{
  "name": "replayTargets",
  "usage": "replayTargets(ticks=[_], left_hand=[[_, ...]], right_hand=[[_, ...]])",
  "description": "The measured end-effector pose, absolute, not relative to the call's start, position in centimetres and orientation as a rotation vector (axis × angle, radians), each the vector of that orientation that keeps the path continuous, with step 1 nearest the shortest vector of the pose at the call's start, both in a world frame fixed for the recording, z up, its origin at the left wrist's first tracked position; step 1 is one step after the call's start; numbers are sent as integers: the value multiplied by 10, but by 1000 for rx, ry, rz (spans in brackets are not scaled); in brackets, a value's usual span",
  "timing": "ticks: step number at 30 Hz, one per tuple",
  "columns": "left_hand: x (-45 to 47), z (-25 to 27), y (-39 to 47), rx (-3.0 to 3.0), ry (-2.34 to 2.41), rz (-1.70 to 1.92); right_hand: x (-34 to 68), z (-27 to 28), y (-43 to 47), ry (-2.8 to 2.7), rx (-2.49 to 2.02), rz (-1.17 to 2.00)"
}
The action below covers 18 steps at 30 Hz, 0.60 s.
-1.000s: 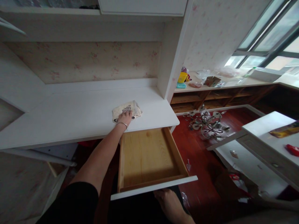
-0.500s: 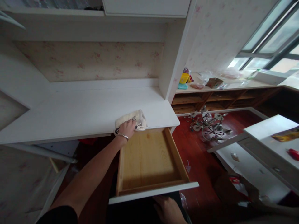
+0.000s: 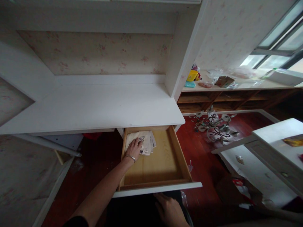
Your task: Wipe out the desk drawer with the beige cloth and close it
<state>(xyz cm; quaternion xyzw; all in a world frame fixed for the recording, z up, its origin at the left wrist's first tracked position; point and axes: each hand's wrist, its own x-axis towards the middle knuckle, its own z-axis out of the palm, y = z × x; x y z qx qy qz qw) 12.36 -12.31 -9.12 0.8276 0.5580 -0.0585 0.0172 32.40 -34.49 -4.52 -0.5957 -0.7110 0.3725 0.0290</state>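
My left hand (image 3: pixel 133 149) lies over a folded cream cloth (image 3: pixel 148 140) with dark printed marks, inside the pulled-out wooden drawer (image 3: pixel 163 167). The hand keeps hold of the cloth, which rests on the drawer bottom near its back left corner. A bracelet circles that wrist. My right hand (image 3: pixel 170 209) is just below the white drawer front (image 3: pixel 158 189), over dark clothing. Its visible fingers are loosely bent and apart, with nothing seen in them; some of them are hidden.
A white desk top (image 3: pixel 106 108) extends above the drawer. On the red floor at right lies a chandelier (image 3: pixel 216 126). A white cabinet (image 3: pixel 276 145) lies beyond it, and a low shelf (image 3: pixel 224 97) below the window holds plastic bags and a yellow container (image 3: pixel 192 75).
My left hand has carried the cloth from the desk's front edge down into the drawer. The right hand has barely moved. The view has tilted down slightly.
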Motion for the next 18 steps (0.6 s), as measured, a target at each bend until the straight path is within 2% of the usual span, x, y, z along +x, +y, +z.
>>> replayTargets(ticks=[12, 18], left_hand=[[189, -107, -83, 2465, 1495, -170], [239, -104, -97, 2491, 1167, -159]], right_hand=[[326, -41, -335, -2154, -1809, 1157], [329, -47, -334, -2116, -1814, 1176]])
